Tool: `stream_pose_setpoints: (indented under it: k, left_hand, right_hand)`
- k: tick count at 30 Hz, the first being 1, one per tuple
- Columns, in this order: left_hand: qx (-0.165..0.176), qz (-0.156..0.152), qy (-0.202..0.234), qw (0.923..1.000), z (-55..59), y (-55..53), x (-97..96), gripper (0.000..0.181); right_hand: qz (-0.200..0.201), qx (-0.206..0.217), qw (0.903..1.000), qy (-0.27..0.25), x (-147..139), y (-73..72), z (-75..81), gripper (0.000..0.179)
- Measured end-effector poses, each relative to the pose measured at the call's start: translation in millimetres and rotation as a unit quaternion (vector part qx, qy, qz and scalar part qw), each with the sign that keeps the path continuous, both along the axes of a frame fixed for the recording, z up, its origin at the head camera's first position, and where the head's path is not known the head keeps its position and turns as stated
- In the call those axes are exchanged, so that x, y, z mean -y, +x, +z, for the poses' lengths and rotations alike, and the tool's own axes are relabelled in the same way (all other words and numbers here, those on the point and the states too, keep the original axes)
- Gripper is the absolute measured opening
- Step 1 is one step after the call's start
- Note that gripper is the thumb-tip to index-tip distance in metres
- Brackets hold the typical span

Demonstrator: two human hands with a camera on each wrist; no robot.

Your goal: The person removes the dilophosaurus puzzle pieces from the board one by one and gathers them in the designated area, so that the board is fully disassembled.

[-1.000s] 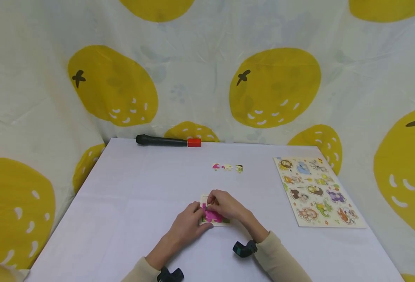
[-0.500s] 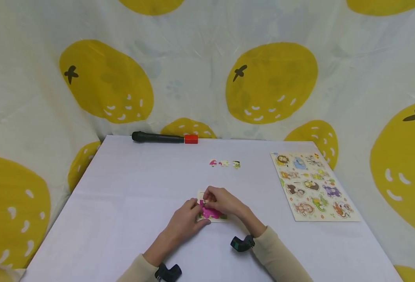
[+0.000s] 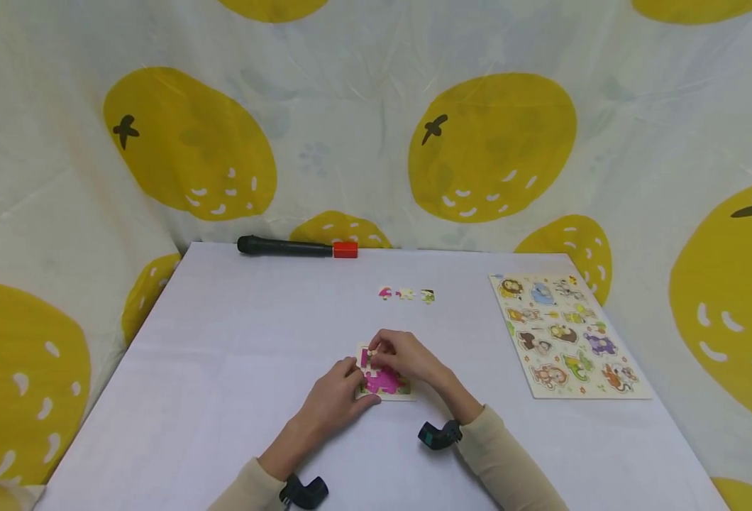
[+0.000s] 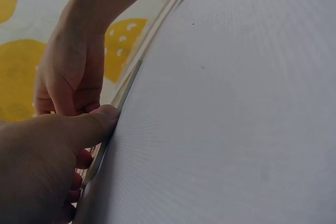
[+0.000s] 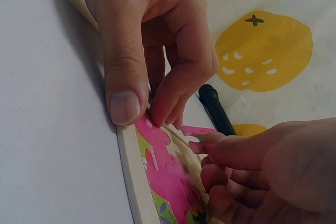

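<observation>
A small wooden jigsaw puzzle board (image 3: 401, 397) with a pink picture lies on the table in front of me. My left hand (image 3: 334, 394) holds it at the lower left corner. In the left wrist view that hand's thumb (image 4: 94, 127) presses the board's edge, with the fingers curled over the other side. Over the upper part of the board, my right hand (image 3: 409, 356) pinches a pink puzzle piece (image 5: 195, 130) between thumb and finger. Connected pink pieces (image 5: 163, 169) lie inside the frame in the right wrist view, with bare wood beside them.
Beyond the board, three loose puzzle pieces (image 3: 406, 294) lie in a row. A larger animal puzzle board (image 3: 570, 337) lies to the right. A black microphone (image 3: 286, 247) with a red end lies along the back edge. A fruit-patterned cloth (image 3: 344, 142) hangs behind.
My right hand has lifted and shifted slightly toward the board's far edge, and more of the pink picture shows. My left hand stays at the corner. The head view has tilted slightly.
</observation>
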State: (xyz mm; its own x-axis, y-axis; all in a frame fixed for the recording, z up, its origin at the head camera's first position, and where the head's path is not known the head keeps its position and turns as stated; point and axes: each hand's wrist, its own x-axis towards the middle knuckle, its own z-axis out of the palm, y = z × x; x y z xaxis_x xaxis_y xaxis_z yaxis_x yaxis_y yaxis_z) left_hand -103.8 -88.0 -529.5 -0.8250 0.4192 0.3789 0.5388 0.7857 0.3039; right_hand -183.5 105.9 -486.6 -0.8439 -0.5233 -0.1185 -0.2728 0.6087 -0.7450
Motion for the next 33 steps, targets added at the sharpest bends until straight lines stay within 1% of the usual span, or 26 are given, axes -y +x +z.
stream_pose_setpoints:
  k: [4,9,11,15,20,25,28,33]
  left_hand:
    - [0.011,-0.001,0.004,0.9999,1.0,0.5,0.8,0.042]
    - [0.025,0.0,0.009,0.9996,-0.3,-0.2,1.2,0.043]
    - [0.024,0.0,0.009,0.9997,-1.9,-0.7,1.4,0.043]
    - [0.018,-0.002,0.011,0.9998,-2.8,-1.0,1.3,0.042]
    - [0.014,-0.005,0.012,0.9998,-2.3,0.2,1.2,0.04]
    - [0.013,0.003,0.008,0.9999,-1.9,0.7,2.7,0.04]
    - [0.014,0.004,0.011,0.9998,-1.9,-0.8,2.7,0.038]
    - [0.029,0.0,0.014,0.9995,-0.6,-1.6,1.8,0.037]
  right_hand:
    - [-0.029,-0.009,0.9995,-0.01,2,-4.8,1.4,0.015]
    - [-0.057,-0.007,0.9983,-0.009,6,-17.2,1.8,0.017]
    - [-0.067,-0.003,0.9976,-0.015,7,-23.4,1.7,0.019]
    - [-0.088,0.005,0.9949,-0.048,10,-35.2,1.5,0.02]
    - [-0.12,0.009,0.9908,-0.063,14,-48.9,-1.0,0.018]
    - [-0.123,-0.018,0.988,-0.092,20,-66.5,-3.0,0.021]
    - [-0.129,-0.039,0.9861,-0.097,22,-77.6,-3.8,0.02]
    - [-0.148,-0.036,0.9845,-0.086,24,-92.0,-3.5,0.019]
